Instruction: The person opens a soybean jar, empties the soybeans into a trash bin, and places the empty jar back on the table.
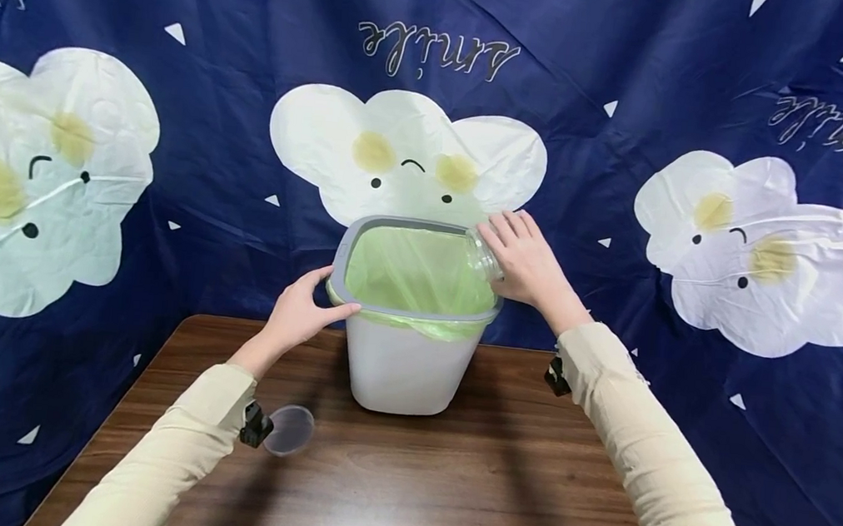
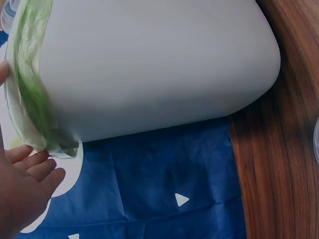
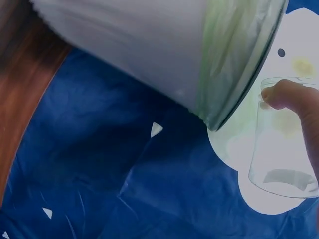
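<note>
A pale grey trash bin [image 1: 408, 366] stands upright on the table, with a grey rim ring and a light green liner bag [image 1: 413, 271] inside it. My left hand [image 1: 297, 311] holds the bin's front left corner at the rim, thumb at the front and fingers along the left side. In the left wrist view its fingertips [image 2: 37, 162] touch the rim edge. My right hand [image 1: 520, 255] grips a clear jar [image 3: 279, 149], which is tilted at the bin's right rim. Any contents of the jar are too faint to tell.
A round clear lid [image 1: 290, 431] lies on the brown wooden table [image 1: 403, 479] by the left wrist. Behind and on both sides hangs a dark blue cloth [image 1: 599, 45] with white clouds and triangles.
</note>
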A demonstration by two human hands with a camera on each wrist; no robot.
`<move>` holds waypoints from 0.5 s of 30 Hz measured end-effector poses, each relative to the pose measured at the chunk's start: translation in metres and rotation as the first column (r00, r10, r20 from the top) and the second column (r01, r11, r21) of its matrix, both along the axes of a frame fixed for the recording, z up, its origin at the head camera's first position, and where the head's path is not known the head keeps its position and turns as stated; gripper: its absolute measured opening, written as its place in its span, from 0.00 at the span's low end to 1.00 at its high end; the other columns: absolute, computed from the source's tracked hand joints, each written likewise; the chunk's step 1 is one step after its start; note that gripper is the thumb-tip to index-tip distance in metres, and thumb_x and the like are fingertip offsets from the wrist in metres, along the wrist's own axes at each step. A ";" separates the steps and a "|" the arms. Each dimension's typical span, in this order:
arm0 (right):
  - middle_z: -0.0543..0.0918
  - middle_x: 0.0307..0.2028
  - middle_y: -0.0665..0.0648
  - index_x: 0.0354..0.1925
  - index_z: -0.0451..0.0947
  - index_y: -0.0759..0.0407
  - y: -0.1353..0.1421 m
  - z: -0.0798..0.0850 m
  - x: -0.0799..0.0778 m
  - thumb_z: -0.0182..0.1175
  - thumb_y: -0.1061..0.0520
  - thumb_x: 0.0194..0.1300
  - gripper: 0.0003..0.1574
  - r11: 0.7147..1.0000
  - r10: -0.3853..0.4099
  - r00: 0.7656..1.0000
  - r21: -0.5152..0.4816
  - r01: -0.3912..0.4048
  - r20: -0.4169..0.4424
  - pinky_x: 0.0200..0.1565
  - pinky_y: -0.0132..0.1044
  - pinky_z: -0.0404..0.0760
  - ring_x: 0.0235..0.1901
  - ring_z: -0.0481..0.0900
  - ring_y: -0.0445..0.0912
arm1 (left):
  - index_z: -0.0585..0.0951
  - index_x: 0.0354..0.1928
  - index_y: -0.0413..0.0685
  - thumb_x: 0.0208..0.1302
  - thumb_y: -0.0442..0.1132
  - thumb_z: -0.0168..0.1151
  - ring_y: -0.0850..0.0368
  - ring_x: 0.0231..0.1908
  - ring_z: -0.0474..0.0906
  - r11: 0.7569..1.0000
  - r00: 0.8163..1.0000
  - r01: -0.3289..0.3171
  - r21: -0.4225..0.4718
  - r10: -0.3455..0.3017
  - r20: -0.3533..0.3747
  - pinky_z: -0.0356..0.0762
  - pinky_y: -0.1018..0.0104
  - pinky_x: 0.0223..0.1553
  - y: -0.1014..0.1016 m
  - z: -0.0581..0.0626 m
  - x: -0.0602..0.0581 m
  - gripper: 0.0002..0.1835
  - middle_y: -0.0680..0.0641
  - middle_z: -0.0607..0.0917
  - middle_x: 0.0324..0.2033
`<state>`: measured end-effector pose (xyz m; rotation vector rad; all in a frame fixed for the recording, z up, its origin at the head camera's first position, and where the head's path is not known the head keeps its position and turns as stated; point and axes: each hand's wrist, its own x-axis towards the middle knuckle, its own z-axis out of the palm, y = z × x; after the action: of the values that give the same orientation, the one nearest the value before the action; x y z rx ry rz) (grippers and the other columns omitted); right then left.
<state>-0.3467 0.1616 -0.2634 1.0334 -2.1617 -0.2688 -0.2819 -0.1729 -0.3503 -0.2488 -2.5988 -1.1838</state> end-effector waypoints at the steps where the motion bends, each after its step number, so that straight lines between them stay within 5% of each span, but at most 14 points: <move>1: 0.69 0.53 0.63 0.57 0.65 0.62 0.001 0.000 0.001 0.73 0.52 0.29 0.53 1.000 0.000 1.000 -0.009 0.000 -0.002 0.60 0.53 0.57 0.56 0.63 0.60 | 0.64 0.64 0.43 0.45 0.63 0.65 0.43 0.60 0.62 1.000 1.000 0.001 0.001 -0.001 0.000 0.60 0.47 0.58 0.000 0.000 0.000 0.48 0.40 0.69 0.59; 11: 0.69 0.54 0.66 0.58 0.65 0.64 0.014 -0.002 0.005 0.72 0.50 0.29 0.55 0.997 0.032 0.998 -0.064 -0.036 -0.058 0.61 0.53 0.56 0.56 0.63 0.61 | 0.65 0.63 0.44 0.45 0.62 0.66 0.44 0.60 0.63 1.000 1.000 0.001 0.015 -0.001 -0.005 0.61 0.48 0.58 0.002 0.000 0.001 0.46 0.41 0.70 0.59; 15: 0.69 0.54 0.66 0.58 0.65 0.64 0.010 0.001 0.004 0.72 0.54 0.32 0.52 0.997 0.073 0.992 0.008 -0.073 -0.105 0.61 0.54 0.57 0.56 0.63 0.61 | 0.64 0.64 0.44 0.45 0.63 0.66 0.44 0.61 0.62 1.000 1.000 -0.006 0.017 0.006 -0.002 0.60 0.48 0.58 0.001 0.000 0.000 0.47 0.41 0.69 0.60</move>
<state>-0.3430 0.1712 -0.2629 1.0746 -2.0255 -0.2870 -0.2820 -0.1715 -0.3505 -0.2390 -2.5849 -1.2025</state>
